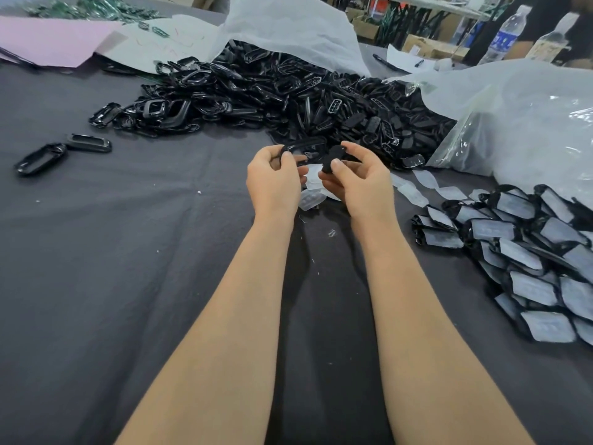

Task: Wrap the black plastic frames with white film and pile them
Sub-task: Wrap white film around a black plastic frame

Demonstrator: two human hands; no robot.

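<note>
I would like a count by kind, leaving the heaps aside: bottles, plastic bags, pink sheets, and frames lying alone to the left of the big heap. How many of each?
Bottles: 2
Plastic bags: 2
Pink sheets: 1
Lone frames: 2
Total: 7

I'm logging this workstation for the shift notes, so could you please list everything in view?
unwrapped frames heap: many, black, centre back, spilling from the bags
loose frames: two, black, left of the heap
wrapped frames pile: many, black with white film, right
plastic bags: two, translucent white, behind the heap
film pieces: several, white, between the hands and the wrapped pile
sheet: one, pink, far left
bottles: two, clear, far right
cloth: one, dark grey, covering the table
left hand: one, gripping a black frame
right hand: one, pinching a black piece
</note>
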